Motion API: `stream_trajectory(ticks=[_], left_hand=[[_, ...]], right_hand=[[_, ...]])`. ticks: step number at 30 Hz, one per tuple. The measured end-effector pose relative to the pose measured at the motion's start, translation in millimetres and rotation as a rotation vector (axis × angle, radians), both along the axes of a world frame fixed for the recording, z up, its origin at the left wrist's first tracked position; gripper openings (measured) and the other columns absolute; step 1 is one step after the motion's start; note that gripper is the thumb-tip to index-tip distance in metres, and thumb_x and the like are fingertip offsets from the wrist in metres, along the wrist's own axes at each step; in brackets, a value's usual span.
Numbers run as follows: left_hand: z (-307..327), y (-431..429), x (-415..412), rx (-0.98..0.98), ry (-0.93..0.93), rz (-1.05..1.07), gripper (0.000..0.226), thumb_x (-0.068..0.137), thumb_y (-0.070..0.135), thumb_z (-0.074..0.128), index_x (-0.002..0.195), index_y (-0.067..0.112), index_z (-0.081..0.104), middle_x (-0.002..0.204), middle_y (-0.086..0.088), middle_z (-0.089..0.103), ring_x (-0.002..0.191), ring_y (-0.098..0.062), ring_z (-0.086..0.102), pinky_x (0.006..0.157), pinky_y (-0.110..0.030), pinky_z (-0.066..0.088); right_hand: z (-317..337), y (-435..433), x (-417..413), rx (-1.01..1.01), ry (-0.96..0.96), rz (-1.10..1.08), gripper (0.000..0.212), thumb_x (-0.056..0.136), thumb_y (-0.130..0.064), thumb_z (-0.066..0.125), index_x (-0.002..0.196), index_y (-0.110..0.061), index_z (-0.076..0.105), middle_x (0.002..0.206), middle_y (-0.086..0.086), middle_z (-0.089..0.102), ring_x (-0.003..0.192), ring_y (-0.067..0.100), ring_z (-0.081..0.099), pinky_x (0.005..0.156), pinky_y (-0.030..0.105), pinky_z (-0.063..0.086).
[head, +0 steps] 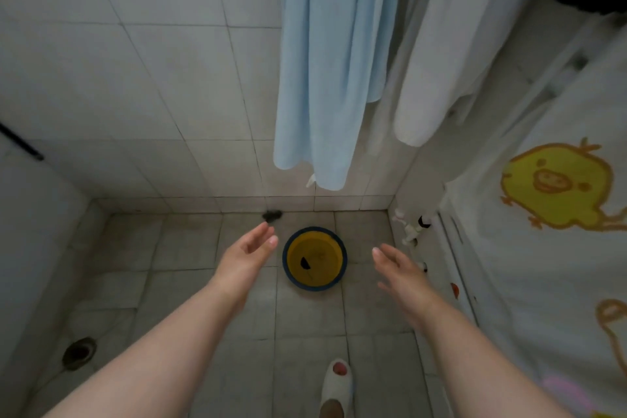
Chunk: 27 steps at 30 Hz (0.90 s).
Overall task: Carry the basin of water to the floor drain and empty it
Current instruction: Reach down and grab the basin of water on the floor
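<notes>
Both hands, left hand (249, 249) and right hand (400, 268), reach out spread and empty either side of the yellow basin (315, 258), touching nothing. It sits on grey floor tiles (190, 248) near the back wall; the floor drain (78, 352) lies well left. Towels (325, 61) hang overhead.

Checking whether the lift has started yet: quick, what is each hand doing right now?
Left hand: open, empty, left of the basin, not touching it.
Right hand: open, empty, right of the basin, not touching it.
</notes>
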<state>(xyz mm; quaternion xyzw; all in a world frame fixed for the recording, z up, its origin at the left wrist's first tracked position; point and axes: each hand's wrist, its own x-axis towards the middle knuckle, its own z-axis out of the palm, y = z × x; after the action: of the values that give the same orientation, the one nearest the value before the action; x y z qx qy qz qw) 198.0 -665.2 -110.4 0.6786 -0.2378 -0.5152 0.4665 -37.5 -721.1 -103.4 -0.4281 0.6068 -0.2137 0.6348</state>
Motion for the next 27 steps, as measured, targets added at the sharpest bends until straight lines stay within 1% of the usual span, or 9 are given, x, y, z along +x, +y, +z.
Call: stream_trajectory(ticks=[4,6,10,12,14,17,20,23,27], left_hand=[[-8,-31,-7,0.014,-0.020,0.026,0.056,0.091,0.023,0.057,0.144,0.018,0.038,0.141,0.005,0.051,0.130,-0.013,0.046,0.115,-0.041,0.030],[-14,-40,-12,0.029,-0.024,0.036,0.056,0.091,0.024,0.056,0.144,0.018,0.037,0.141,0.006,0.050,0.131,-0.013,0.045,0.115,-0.040,0.030],[-35,-56,-18,0.069,0.021,0.100,0.056,0.091,0.020,0.056,0.144,0.015,0.037,0.145,0.000,0.048,0.132,-0.014,0.045,0.116,-0.038,0.029],[-46,-64,-19,0.088,0.026,0.107,0.057,0.091,0.019,0.056,0.144,0.014,0.037,0.146,-0.001,0.046,0.132,-0.015,0.044,0.116,-0.037,0.028],[-65,-75,-19,0.113,0.021,0.112,0.056,0.091,0.018,0.055,0.144,0.013,0.037,0.146,-0.002,0.046,0.133,-0.015,0.044,0.114,-0.032,0.029],[-97,-90,-16,0.148,0.001,0.090,0.056,0.092,0.018,0.054,0.144,0.012,0.036,0.145,0.000,0.047,0.132,-0.013,0.043,0.104,-0.022,0.031],[-139,-106,-7,0.182,-0.001,0.074,0.055,0.092,0.018,0.055,0.144,0.013,0.038,0.145,0.000,0.047,0.131,-0.014,0.045,0.104,-0.023,0.032],[-188,-122,1,0.228,-0.001,0.056,0.054,0.092,0.019,0.056,0.143,0.014,0.039,0.145,-0.001,0.048,0.131,-0.015,0.045,0.104,-0.025,0.032],[-266,-147,13,0.266,-0.002,0.019,0.056,0.091,0.023,0.057,0.144,0.018,0.038,0.145,0.001,0.048,0.130,-0.014,0.044,0.103,-0.028,0.031]], right_hand=[[-8,-43,-1,0.019,-0.006,0.061,0.059,0.093,-0.032,0.048,0.145,-0.014,0.029,0.150,0.006,0.037,0.136,0.020,0.037,0.105,0.033,0.034],[-14,-60,0,0.038,0.005,0.096,0.058,0.093,-0.033,0.048,0.145,-0.015,0.030,0.150,0.005,0.037,0.136,0.021,0.037,0.107,0.033,0.034],[-37,-91,-2,0.060,0.049,0.143,0.062,0.090,-0.040,0.051,0.144,-0.018,0.032,0.149,0.003,0.039,0.135,0.021,0.038,0.112,0.041,0.033],[-48,-104,-1,0.058,0.071,0.142,0.061,0.089,-0.042,0.051,0.143,-0.019,0.034,0.148,0.003,0.041,0.134,0.020,0.039,0.112,0.042,0.032],[-70,-117,0,0.075,0.086,0.139,0.061,0.089,-0.040,0.052,0.142,-0.018,0.035,0.147,0.003,0.042,0.134,0.020,0.040,0.113,0.042,0.031],[-107,-133,4,0.096,0.105,0.135,0.063,0.087,-0.043,0.052,0.142,-0.016,0.035,0.147,0.004,0.042,0.133,0.020,0.041,0.112,0.043,0.032],[-147,-146,9,0.111,0.130,0.103,0.062,0.088,-0.043,0.053,0.141,-0.016,0.036,0.146,0.004,0.043,0.131,0.021,0.042,0.111,0.042,0.034],[-190,-156,16,0.143,0.132,0.061,0.059,0.090,-0.038,0.052,0.141,-0.013,0.037,0.145,0.006,0.044,0.130,0.021,0.044,0.109,0.038,0.036],[-263,-174,27,0.145,0.169,0.038,0.048,0.092,-0.033,0.050,0.134,-0.011,0.045,0.130,0.005,0.052,0.111,0.012,0.047,0.106,0.035,0.038]])
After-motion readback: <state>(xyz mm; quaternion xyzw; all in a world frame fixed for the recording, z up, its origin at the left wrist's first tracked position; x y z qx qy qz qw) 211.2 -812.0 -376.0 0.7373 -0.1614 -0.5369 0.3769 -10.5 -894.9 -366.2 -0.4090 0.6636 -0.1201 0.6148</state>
